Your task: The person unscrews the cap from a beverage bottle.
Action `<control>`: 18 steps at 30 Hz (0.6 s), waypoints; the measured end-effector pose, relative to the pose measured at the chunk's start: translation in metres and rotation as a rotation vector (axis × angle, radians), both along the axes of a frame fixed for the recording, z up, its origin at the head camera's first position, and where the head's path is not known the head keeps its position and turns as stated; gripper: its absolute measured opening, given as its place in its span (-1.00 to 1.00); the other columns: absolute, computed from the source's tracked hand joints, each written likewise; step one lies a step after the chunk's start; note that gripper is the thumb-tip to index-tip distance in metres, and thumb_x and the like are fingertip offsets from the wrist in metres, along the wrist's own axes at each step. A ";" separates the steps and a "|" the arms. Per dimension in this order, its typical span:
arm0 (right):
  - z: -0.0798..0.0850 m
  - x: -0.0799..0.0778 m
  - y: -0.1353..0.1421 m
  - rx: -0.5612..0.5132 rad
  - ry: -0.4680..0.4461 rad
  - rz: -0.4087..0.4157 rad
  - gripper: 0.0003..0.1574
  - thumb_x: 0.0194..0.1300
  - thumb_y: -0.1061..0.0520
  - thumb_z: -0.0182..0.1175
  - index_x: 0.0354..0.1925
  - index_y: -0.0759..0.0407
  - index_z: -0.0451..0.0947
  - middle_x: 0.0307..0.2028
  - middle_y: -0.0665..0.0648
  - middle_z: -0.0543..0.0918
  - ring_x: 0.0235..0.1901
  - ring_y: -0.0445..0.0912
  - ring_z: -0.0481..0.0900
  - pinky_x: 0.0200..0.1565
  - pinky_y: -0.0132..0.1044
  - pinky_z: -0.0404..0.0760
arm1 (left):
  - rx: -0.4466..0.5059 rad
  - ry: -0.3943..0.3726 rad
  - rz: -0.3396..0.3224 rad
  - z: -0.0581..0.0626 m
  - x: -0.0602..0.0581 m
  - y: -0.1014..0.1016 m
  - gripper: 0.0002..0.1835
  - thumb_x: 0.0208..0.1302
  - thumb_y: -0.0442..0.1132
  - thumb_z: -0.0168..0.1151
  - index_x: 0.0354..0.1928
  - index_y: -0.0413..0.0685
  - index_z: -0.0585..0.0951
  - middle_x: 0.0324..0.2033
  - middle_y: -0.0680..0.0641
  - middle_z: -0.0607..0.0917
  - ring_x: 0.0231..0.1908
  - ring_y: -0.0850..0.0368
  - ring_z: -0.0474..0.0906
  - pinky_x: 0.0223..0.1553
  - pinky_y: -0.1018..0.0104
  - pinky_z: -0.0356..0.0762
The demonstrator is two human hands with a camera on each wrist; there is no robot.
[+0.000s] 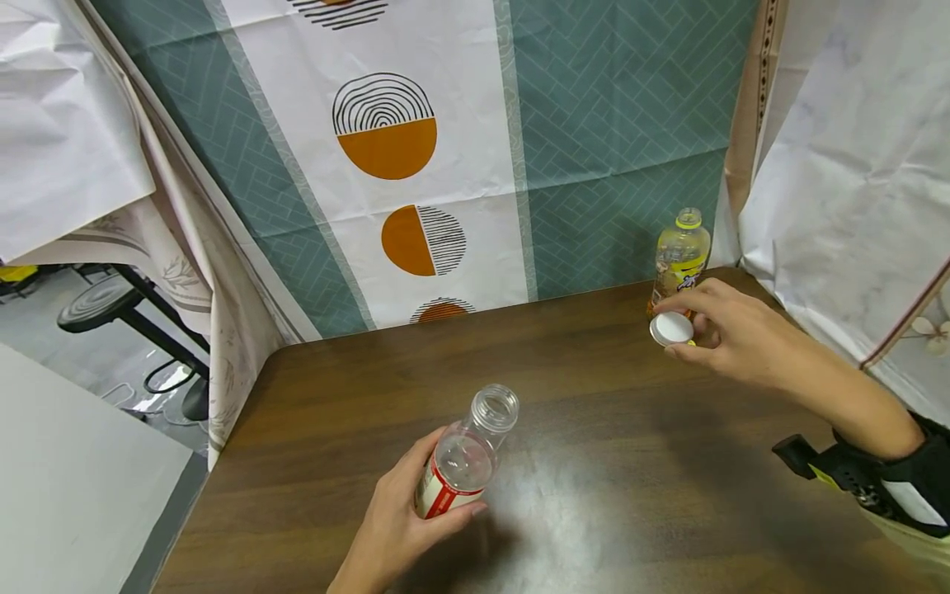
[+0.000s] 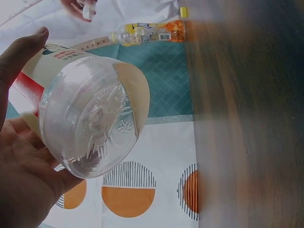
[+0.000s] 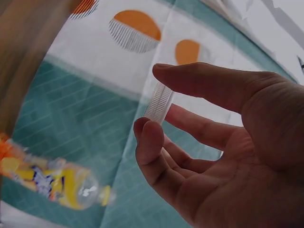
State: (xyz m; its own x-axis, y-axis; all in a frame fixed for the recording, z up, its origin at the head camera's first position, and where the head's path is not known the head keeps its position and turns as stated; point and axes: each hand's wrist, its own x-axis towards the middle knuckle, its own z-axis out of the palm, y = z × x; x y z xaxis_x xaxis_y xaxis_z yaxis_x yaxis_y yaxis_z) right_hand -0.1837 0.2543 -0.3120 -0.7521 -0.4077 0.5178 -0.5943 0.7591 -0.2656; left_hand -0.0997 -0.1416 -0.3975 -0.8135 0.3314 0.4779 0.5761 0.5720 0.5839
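Note:
My left hand (image 1: 404, 511) grips a clear plastic bottle (image 1: 466, 458) with a red and cream label. Its neck is uncapped and leans away to the right; the left wrist view shows its clear base (image 2: 95, 116) lifted off the table. Between thumb and fingertips, my right hand (image 1: 731, 326) pinches a white bottle cap (image 1: 671, 328), whose ridged side (image 3: 159, 102) faces the right wrist camera. Just behind that hand stands a second bottle (image 1: 683, 247) with a yellow and orange label, upright and uncapped. A yellow cap (image 2: 184, 12) lies on the table beside it, mostly hidden in the head view.
The brown wooden table (image 1: 356, 412) meets a teal and white patterned cloth (image 1: 616, 148) at the back. White sheeting (image 1: 846, 181) hangs along the right side. Past the left edge are a beige curtain (image 1: 181, 247) and a round-topped stool (image 1: 104, 301).

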 end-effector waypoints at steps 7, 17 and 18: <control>-0.013 -0.015 0.023 0.012 -0.042 -0.074 -0.47 -0.22 0.33 0.48 -0.16 0.27 0.62 -0.47 0.12 0.46 -0.38 -0.05 0.38 -0.47 -0.11 0.40 | 0.002 0.010 -0.001 -0.001 -0.001 -0.001 -0.13 -0.15 0.02 0.52 0.28 0.09 0.37 -0.09 0.14 0.63 -0.21 0.26 0.55 -0.30 0.20 0.61; -0.033 -0.045 0.060 0.041 -0.256 -0.142 -0.50 -0.11 0.26 0.45 -0.14 0.38 0.56 -0.33 0.39 0.64 -0.37 0.15 0.56 -0.45 -0.08 0.42 | -0.001 0.042 0.015 0.000 -0.001 -0.001 -0.13 -0.18 -0.01 0.54 0.26 0.09 0.38 -0.10 0.16 0.63 -0.22 0.28 0.54 -0.34 0.24 0.60; -0.035 -0.047 0.063 0.037 -0.276 -0.142 -0.50 -0.09 0.25 0.45 -0.14 0.39 0.56 -0.31 0.43 0.64 -0.37 0.17 0.59 -0.43 -0.07 0.43 | 0.000 0.049 0.017 0.001 -0.001 0.000 -0.13 -0.20 -0.02 0.55 0.25 0.09 0.39 -0.10 0.16 0.63 -0.23 0.28 0.54 -0.35 0.25 0.60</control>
State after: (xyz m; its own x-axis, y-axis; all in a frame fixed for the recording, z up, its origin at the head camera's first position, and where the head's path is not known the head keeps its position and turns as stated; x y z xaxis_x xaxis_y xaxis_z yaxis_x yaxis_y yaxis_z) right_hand -0.2310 0.3173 -0.3475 -0.9129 -0.3037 0.2728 -0.3912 0.8416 -0.3724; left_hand -0.1004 -0.1418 -0.3962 -0.7943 0.3181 0.5176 0.5946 0.5816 0.5551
